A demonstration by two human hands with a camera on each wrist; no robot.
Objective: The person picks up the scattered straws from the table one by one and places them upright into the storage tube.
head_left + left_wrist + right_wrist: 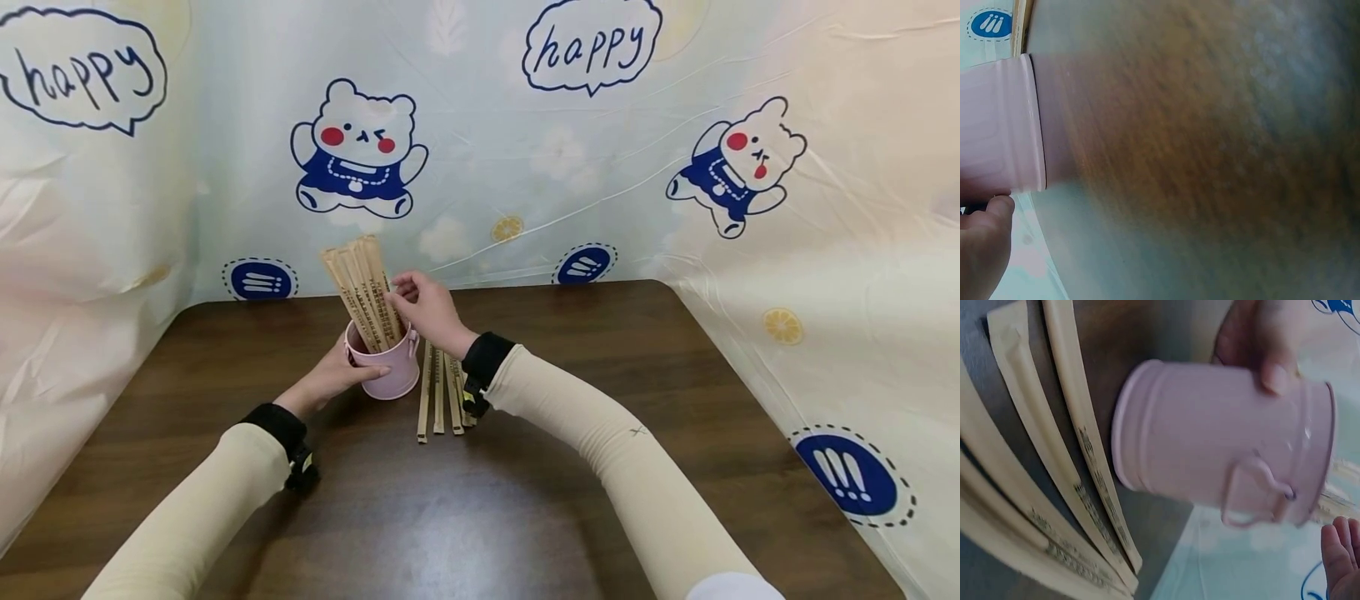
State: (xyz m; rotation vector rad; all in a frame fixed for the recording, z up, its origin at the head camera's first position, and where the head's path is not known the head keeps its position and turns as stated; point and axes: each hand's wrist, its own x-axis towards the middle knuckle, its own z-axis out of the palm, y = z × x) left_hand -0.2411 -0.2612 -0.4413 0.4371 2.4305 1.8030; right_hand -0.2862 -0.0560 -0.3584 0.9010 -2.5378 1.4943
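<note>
A pink bucket (393, 377) stands on the table holding a bundle of paper-wrapped sticks (360, 287) that lean left. My left hand (333, 375) grips its left side, thumb across the front; the left wrist view shows that hand (985, 247) against the bucket (997, 125). At the bundle's right edge, above the rim, is my right hand (435, 317), fingers loosely bent and thumb by the sticks. In the right wrist view its fingers (1340, 553) are beside the bundle, with no stick visible in them. Several wrapped sticks (438, 392) lie right of the bucket, partly under my right wrist.
The brown wooden table (465, 508) reaches back to a patterned cloth (480, 167) with bears and lettering, which also hangs along both sides. In the right wrist view the loose sticks (1069, 381) lie close beside the bucket's base.
</note>
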